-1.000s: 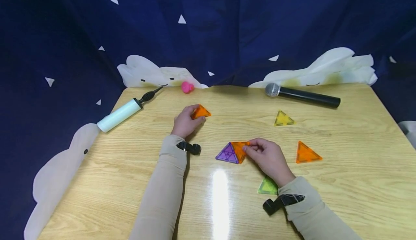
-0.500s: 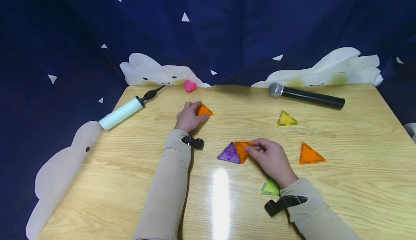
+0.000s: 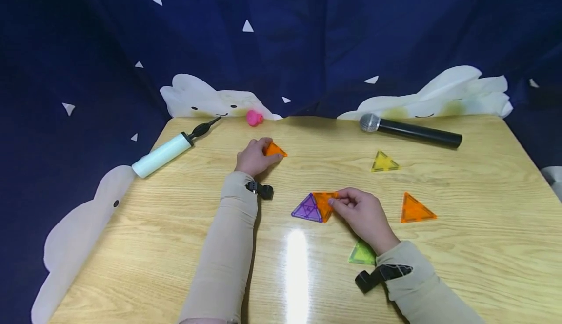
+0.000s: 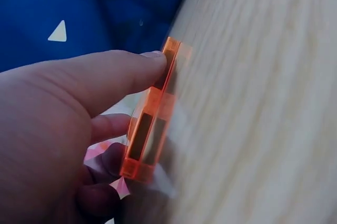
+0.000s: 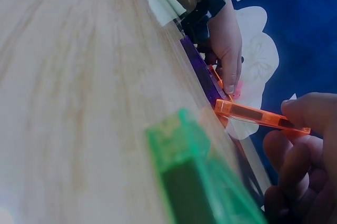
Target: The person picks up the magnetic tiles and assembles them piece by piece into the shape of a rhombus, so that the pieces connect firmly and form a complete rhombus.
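My left hand [image 3: 255, 158] grips an orange triangular magnetic tile [image 3: 275, 150] toward the back of the table. In the left wrist view the thumb presses one edge of that orange tile [image 4: 141, 134], with fingers behind it. My right hand [image 3: 364, 212] pinches a second orange triangular tile [image 3: 323, 205] between thumb and fingers. Its left edge meets a purple triangular tile [image 3: 308, 209] that lies on the table. Seen from the right wrist, this orange tile [image 5: 258, 115] tilts up from the purple tile [image 5: 200, 70], its pinched end raised.
A green triangular tile [image 3: 362, 253] lies under the right wrist. Farther right are a yellow triangular tile [image 3: 384, 162] and another orange triangular tile [image 3: 416, 209]. A microphone [image 3: 412, 131], a pink toy [image 3: 253, 118] and a hand pump [image 3: 164, 154] lie along the back and left.
My left hand has shifted slightly forward and right, still holding its orange tile. The right hand stays at the orange tile beside the purple one. The head view sways a little.
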A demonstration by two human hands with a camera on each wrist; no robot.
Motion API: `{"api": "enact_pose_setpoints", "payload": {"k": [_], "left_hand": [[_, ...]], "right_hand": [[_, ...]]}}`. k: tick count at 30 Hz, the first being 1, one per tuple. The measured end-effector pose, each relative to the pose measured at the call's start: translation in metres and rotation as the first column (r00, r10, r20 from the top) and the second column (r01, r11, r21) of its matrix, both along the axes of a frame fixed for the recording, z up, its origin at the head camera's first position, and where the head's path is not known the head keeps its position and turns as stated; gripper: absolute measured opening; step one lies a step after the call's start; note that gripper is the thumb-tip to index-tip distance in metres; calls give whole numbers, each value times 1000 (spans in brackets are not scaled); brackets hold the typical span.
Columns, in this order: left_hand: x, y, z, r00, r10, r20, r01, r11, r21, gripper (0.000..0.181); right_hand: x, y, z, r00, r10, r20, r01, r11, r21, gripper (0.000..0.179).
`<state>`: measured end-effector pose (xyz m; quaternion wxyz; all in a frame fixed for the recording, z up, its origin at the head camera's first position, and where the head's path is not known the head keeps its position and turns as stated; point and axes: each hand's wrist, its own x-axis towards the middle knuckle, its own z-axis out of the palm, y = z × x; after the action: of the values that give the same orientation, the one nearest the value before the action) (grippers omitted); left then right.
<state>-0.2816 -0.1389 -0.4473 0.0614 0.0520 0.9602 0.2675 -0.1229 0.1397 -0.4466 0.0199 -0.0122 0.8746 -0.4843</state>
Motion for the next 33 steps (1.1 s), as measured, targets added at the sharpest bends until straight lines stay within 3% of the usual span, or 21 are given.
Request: {"api": "enact_pose_setpoints", "payload": {"k": [11, 22, 29, 33], "left_hand": [[5, -5, 0, 1000, 10, -4, -10, 996, 85, 65], [16, -2, -7, 995, -5, -97, 17, 992, 125, 68], [22, -4, -6, 995, -24, -96, 36, 992, 120, 70], [25, -4, -6, 995, -36, -88, 46, 992, 119, 58]], "right_hand": [[1, -3, 2, 1000, 4, -8, -4, 1000, -2, 23], [0, 1, -1, 1000, 4, -23, -4, 1000, 0, 24], [0, 0, -1, 1000, 7, -19, -7, 1000, -3, 24], [1, 1, -1, 1000, 8, -18, -8, 1000, 3, 25]]}}
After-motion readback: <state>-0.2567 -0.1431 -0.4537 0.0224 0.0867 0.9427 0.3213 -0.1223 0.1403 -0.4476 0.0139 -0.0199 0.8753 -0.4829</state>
